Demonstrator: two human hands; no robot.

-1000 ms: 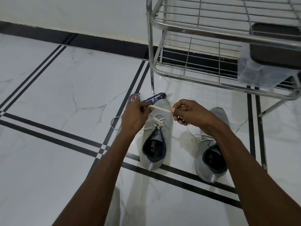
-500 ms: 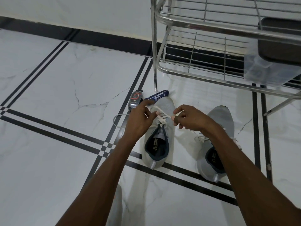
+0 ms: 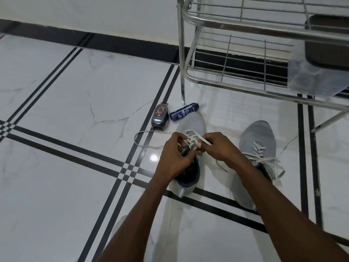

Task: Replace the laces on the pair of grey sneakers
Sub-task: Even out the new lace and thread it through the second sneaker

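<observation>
A steel wire rack [image 3: 245,27] stands against the wall on the white tiled floor [image 3: 56,167], with a dark box [image 3: 328,52] on its upper shelf. In front of it sit two grey sneakers: the left sneaker [image 3: 194,125] under both hands and the right sneaker [image 3: 258,137] just beside it, loosely laced in white. Beyond the left toe lie two small items, a dark polish pack [image 3: 160,118] and a blue tube [image 3: 184,111].

The left hand [image 3: 173,157] curls over the tongue, its fingers bent around the lace [image 3: 192,138] crossings. The right hand [image 3: 217,146] pinches a flat end of that lace, the tip poking out past its fingers. One slack loop trails left over the floor.

The lace looks light, flat and floppy, so I judge it will twist easily and is best held near the stiff tip for threading. The knit uppers look soft and would give under a push, so steadying by the eyelet rows seems wise
</observation>
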